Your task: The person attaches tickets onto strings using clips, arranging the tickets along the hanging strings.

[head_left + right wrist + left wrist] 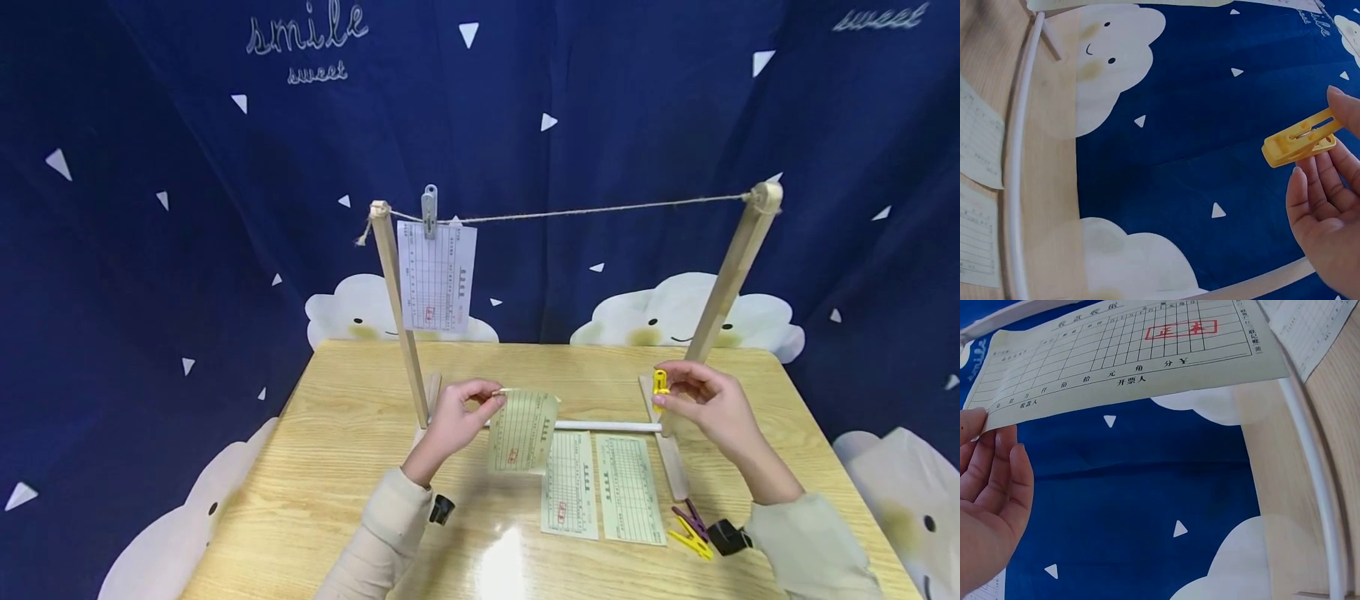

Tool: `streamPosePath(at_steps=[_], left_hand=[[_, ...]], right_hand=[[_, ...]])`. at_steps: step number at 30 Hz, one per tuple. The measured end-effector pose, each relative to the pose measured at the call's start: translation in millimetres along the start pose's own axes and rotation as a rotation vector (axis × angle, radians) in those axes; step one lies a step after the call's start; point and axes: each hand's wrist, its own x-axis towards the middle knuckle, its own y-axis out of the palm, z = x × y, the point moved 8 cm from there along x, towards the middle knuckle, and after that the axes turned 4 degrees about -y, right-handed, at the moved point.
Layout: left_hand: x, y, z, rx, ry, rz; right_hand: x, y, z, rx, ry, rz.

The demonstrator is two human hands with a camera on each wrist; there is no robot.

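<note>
A person's two hands hold a paper slip and a yellow clothespin above a wooden table, in front of a small string clothesline.

The left hand pinches the top corner of a pale green printed slip, which hangs free just above the table. The right hand grips a yellow clothespin upright between thumb and fingertips, well apart from the slip. Below and between the hands, two more green slips lie flat side by side. Near the right wrist lie a purple and a yellow clothespin. Behind the hands stands a frame of two wooden posts joined by a white rod at the base and a string across the top. A grey clip pins a white slip to the string near the left post.
</note>
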Motion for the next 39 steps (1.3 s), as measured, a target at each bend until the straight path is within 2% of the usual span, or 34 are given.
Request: streamPosePath(at_steps=[7, 12, 16, 23, 28, 31, 35, 39], left_hand=[[5.3, 1.9, 23.0, 0.004, 0.016, -0.037], [9.7, -1.1, 17.9, -0.006, 0.076, -0.044], [13.9, -3.5, 10.5, 0.022, 0.116, -0.067], [19.2, -7.3, 2.6, 0.027, 0.128, -0.096], [22.0, -9.4, -0.9, 0.026, 0.136, -0.103], [24.0, -12.8, -13.7, 0.027, 0.150, -0.104], [26.6, -19.9, -41.1, 0.025, 0.195, -0.105], [30.1, -24.8, -57.4, 0.012, 0.245, -0.108]], right_hand=[[10, 2, 11, 0.000, -0.031, 0.016], [17, 4, 19, 0.019, -0.047, 0.026], [23, 5, 25, 0.039, -0.066, 0.035], [33, 6, 36, 0.092, -0.092, 0.046], [40, 8, 42, 0.080, -0.105, 0.058], [43, 9, 45, 0.088, -0.116, 0.062], [48, 10, 51, 0.109, -0.141, 0.062], [53, 11, 57, 0.127, -0.153, 0.054]])
